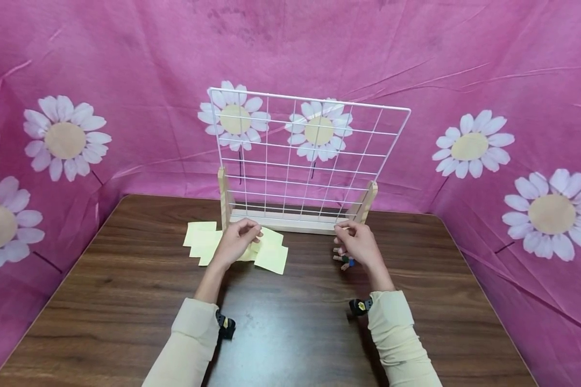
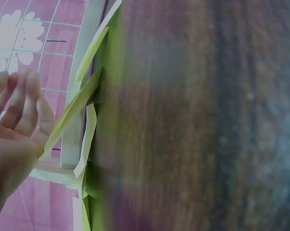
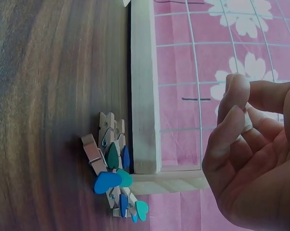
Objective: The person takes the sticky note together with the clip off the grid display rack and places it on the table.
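My left hand hovers over a spread of yellow sticky notes, fingers loosely bent and thumb near the index finger. In the left wrist view, several notes curl up off the table beside that hand, and no object shows in its fingers. On the other side, my right hand is raised over a small pile of wooden clothespins. Its thumb and index fingertips come close together, with no object plainly visible there. The clothespins carry blue and green hearts.
Behind both hands stands a white wire grid, leaning back in a wooden stand. The dark wood table ends at a pink curtain with printed daisies. Each wrist wears a black camera.
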Available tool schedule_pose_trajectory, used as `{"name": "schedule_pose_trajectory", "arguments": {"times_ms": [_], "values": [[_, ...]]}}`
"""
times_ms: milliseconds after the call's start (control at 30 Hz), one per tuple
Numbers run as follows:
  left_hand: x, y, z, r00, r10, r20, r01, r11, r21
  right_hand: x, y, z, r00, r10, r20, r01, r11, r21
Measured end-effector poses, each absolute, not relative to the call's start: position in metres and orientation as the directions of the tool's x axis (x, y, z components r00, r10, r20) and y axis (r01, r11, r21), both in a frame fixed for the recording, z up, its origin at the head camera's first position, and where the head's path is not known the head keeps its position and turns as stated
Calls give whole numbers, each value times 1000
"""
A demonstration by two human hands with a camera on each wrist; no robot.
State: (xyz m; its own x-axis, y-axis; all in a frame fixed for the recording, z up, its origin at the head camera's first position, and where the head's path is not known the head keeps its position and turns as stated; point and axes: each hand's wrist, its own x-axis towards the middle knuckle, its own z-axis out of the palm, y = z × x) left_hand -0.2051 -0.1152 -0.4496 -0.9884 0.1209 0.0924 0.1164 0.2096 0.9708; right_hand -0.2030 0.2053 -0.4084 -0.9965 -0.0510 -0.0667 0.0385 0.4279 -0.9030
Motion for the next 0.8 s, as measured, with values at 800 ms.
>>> {"name": "schedule_pose_trajectory", "arguments": {"times_ms": [800], "values": [[-202,-109,-444,-970,195,146,237,619,749,-204,197,-404,-997,-83,6,-42,430,-902]]}}
